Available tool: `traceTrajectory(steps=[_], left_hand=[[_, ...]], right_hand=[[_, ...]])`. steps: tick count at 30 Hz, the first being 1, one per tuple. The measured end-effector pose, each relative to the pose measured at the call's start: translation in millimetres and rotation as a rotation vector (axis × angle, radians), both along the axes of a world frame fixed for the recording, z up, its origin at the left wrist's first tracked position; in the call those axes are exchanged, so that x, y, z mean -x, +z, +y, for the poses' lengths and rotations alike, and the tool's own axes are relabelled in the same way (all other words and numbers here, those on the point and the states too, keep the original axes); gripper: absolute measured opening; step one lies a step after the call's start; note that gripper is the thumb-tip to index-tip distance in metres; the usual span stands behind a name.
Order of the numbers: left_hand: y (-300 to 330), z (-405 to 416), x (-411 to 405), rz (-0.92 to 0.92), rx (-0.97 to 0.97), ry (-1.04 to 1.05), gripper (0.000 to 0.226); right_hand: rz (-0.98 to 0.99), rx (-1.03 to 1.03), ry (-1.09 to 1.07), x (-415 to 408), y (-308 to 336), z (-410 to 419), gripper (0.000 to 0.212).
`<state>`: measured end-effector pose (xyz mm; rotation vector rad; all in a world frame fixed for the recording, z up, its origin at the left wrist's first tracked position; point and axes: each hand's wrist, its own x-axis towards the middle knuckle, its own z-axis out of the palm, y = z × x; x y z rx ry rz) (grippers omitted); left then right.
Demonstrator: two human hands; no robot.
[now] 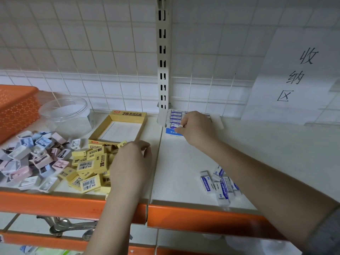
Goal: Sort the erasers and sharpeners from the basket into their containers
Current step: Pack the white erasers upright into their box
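Note:
My right hand (pixel 196 127) reaches into a white eraser box (pixel 164 118) at the back of the shelf and pinches a white-and-blue eraser (pixel 179 126) beside the rows of erasers packed there. My left hand (pixel 131 162) hovers with loosely curled fingers over a pile of yellow 2B erasers (pixel 88 170); what it holds, if anything, is hidden. An open yellow 2B box (pixel 128 116) stands behind that pile. Pastel sharpeners (pixel 31 159) lie heaped at the left. Loose white-and-blue erasers (pixel 219 184) lie by my right forearm.
An orange basket (pixel 16 107) stands at the far left, with a clear round tub (pixel 66 115) beside it. A slotted upright post (pixel 162 57) rises at the back. A paper sign (pixel 298 76) hangs on the right. The shelf's orange front edge (pixel 184 216) runs below.

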<state>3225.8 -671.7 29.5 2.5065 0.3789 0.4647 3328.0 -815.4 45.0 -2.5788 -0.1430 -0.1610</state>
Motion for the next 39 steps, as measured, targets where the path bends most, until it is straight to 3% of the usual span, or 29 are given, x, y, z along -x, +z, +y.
traceTrajectory(steps=[2, 6, 8, 14, 22, 30, 39], left_hand=[[1, 2, 0, -0.022, -0.001, 0.002, 0.024], [2, 6, -1, -0.014, -0.006, -0.01, 0.025], [3, 6, -2, -0.002, -0.012, -0.011, 0.026], [4, 3, 1, 0.03, -0.031, -0.03, 0.026], [5, 2, 2, 0.019, -0.006, -0.047, 0.023], [7, -3, 4, -0.004, -0.004, -0.067, 0.021], [8, -14, 8, -0.012, -0.046, -0.299, 0.021]], right_hand=[[0.012, -0.039, -0.003, -1, 0, -1, 0.024], [0.153, -0.388, 0.008, -4, 6, -5, 0.019], [0.251, -0.455, -0.048, -7, 15, -9, 0.022], [0.403, -0.27, -0.099, -19, 30, -11, 0.025], [0.204, -0.111, -0.067, -22, 13, -3, 0.04], [0.008, -0.134, -0.02, -9, 1, -5, 0.014], [0.042, -0.158, 0.182, 15, 9, -61, 0.026]])
